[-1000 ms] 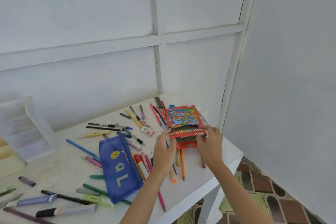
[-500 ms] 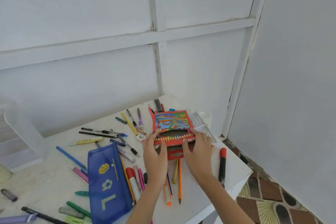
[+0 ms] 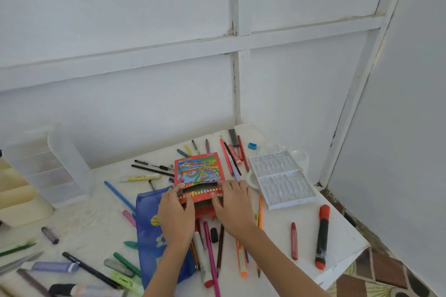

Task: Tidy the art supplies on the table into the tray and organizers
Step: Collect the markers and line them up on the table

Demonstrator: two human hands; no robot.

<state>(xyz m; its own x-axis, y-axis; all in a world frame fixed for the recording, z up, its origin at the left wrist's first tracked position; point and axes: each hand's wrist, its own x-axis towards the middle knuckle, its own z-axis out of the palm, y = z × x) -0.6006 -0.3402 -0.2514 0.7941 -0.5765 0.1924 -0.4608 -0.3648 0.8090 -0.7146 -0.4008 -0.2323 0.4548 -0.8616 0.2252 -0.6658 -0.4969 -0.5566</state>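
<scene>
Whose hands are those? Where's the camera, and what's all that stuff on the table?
No machine here: a person is tidying, and the only grip is two bare hands. The picture comes from a camera worn on their head, looking down. The left hand and right hand both hold the open end of a red pencil box lying on the white table. Around it lie loose pens and pencils, a blue pouch, a white paint tray, a red-and-black marker and a clear drawer organizer at the left.
</scene>
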